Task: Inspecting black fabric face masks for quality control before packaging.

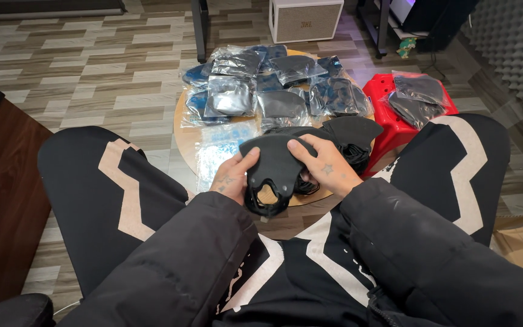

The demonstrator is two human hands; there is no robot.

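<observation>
A black fabric mask with looped straps is held over the near edge of a round wooden table. My left hand grips its left side, thumb on top. My right hand holds its right side, fingers spread across the cloth. The straps hang down below the mask. Just behind my right hand lies a loose heap of more black masks. Empty clear plastic bags lie flat on the table left of my hands.
Several clear bags with packed black masks cover the far half of the table. A red plastic stool at the right carries more bagged masks. A dark wooden cabinet stands at left, a white speaker box behind.
</observation>
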